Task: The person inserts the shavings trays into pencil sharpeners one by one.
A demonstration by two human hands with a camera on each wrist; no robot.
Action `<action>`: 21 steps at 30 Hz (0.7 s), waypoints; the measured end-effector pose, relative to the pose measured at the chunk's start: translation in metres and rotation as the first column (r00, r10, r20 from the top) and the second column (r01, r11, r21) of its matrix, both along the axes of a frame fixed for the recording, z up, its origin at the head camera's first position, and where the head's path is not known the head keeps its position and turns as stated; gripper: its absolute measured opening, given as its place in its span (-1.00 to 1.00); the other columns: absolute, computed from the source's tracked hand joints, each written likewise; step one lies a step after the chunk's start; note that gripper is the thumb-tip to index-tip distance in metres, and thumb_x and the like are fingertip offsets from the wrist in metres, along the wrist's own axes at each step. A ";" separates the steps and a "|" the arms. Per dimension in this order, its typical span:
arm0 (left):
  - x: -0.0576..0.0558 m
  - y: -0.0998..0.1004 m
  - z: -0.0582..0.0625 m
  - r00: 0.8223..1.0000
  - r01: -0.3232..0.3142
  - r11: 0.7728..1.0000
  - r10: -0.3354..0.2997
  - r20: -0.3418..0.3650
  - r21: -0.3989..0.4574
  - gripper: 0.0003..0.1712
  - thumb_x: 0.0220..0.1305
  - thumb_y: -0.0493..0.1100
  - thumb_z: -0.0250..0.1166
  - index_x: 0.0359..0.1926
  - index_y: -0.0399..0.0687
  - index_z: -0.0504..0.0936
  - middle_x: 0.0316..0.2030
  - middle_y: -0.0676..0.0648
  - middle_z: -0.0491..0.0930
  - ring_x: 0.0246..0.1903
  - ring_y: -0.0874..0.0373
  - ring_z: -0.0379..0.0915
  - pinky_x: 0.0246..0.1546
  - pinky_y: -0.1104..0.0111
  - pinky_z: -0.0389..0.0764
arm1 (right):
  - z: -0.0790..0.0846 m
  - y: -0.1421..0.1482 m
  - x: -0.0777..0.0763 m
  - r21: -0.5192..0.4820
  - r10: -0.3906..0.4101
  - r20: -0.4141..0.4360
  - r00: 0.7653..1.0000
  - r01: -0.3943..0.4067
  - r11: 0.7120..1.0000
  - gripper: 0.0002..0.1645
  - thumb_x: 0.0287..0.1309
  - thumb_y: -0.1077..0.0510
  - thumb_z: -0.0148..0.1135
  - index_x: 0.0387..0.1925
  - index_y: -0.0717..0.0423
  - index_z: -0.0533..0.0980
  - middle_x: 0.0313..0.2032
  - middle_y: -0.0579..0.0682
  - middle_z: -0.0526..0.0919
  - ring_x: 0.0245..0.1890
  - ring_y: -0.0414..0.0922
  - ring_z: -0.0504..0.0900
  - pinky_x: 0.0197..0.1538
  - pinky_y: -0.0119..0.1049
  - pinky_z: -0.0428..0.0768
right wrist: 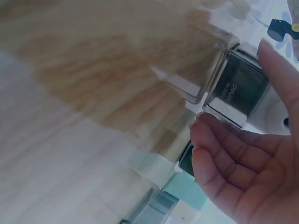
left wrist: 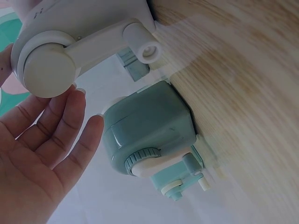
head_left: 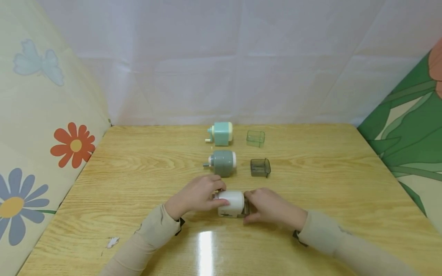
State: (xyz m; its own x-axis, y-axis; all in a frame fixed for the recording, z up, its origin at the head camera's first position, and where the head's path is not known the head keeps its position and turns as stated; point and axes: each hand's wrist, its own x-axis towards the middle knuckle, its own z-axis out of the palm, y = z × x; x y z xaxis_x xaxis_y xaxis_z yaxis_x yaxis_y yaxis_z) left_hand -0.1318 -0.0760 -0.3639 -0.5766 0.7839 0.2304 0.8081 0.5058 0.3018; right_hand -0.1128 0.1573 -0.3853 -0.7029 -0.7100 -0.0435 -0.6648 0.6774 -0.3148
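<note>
A white crank pencil sharpener (head_left: 232,203) lies near the front of the table, gripped at its left side by my left hand (head_left: 202,193). The left wrist view shows its white crank handle (left wrist: 100,49) and round knob, with the fingertips right below. At the sharpener's right end, my right hand (head_left: 267,207) pinches the dark clear shavings drawer (right wrist: 237,88) between thumb and fingers. Behind it lie a grey-green pencil sharpener (head_left: 223,163) and a turquoise pencil sharpener (head_left: 221,134), cranks pointing left.
To the right of the grey-green sharpener is a dark clear drawer (head_left: 260,168); a green clear drawer (head_left: 255,138) lies beside the turquoise one. A torn white patch (head_left: 112,242) marks the wooden table (head_left: 145,153) at front left. A white cloth (head_left: 221,61) hangs behind.
</note>
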 end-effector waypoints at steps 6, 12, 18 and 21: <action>0.000 0.000 0.000 1.000 -0.004 1.000 0.004 0.010 -0.001 -0.63 0.08 0.11 0.30 -0.31 -0.11 0.61 -0.40 0.06 0.50 -0.49 0.31 0.32 -0.50 0.55 0.38 | 0.003 0.006 0.000 -0.011 -0.032 0.034 0.999 0.032 0.999 -0.45 -0.28 -0.16 0.44 -0.41 0.17 0.45 -0.66 -0.20 0.34 -0.68 -0.33 0.22 -0.66 -0.48 0.28; 0.000 0.000 0.000 1.000 0.003 1.000 -0.003 0.012 0.005 -0.64 0.08 0.10 0.30 -0.31 -0.11 0.61 -0.41 0.06 0.50 -0.49 0.31 0.31 -0.50 0.55 0.38 | 0.004 0.007 0.000 -0.022 0.000 0.027 1.000 0.001 1.000 -0.49 -0.21 -0.13 0.41 -0.40 0.18 0.47 -0.65 -0.20 0.36 -0.68 -0.35 0.22 -0.64 -0.50 0.28; 0.001 0.000 0.000 1.000 0.009 1.000 -0.009 0.001 0.004 -0.64 0.08 0.10 0.30 -0.33 -0.12 0.60 -0.42 0.06 0.49 -0.49 0.30 0.31 -0.49 0.54 0.38 | 0.004 0.005 0.000 -0.023 0.013 0.003 1.000 -0.013 1.000 -0.50 -0.21 -0.13 0.41 -0.41 0.18 0.47 -0.65 -0.20 0.35 -0.67 -0.35 0.21 -0.64 -0.50 0.27; 0.001 0.000 0.000 1.000 0.011 1.000 -0.011 -0.002 0.009 -0.64 0.08 0.09 0.31 -0.33 -0.12 0.61 -0.42 0.05 0.50 -0.48 0.30 0.32 -0.48 0.55 0.39 | 0.004 0.004 -0.001 -0.022 0.022 -0.002 1.000 -0.022 1.000 -0.50 -0.21 -0.13 0.41 -0.42 0.18 0.47 -0.66 -0.21 0.34 -0.68 -0.35 0.20 -0.64 -0.50 0.26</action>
